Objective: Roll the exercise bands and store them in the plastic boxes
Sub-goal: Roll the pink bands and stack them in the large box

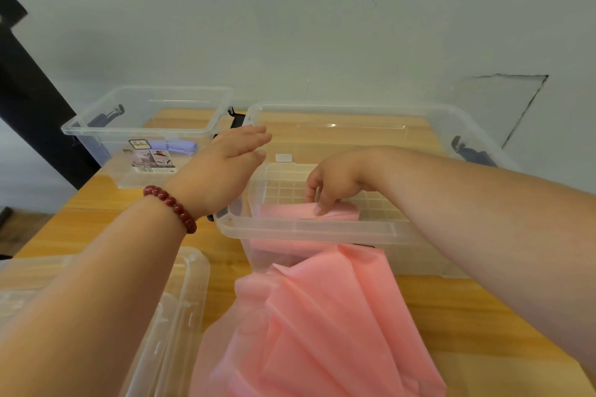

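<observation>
Loose pink band [322, 332] lay bunched up front, against the near wall of the clear box [306, 229]. Inside the box, the right hand [335, 184] pinched a folded pink band [343, 212] on the floor. The left hand [222, 167] hung over the left rim, fingers straight, pressed together.

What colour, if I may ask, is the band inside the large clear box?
The band is pink, shown best in the head view.
</observation>
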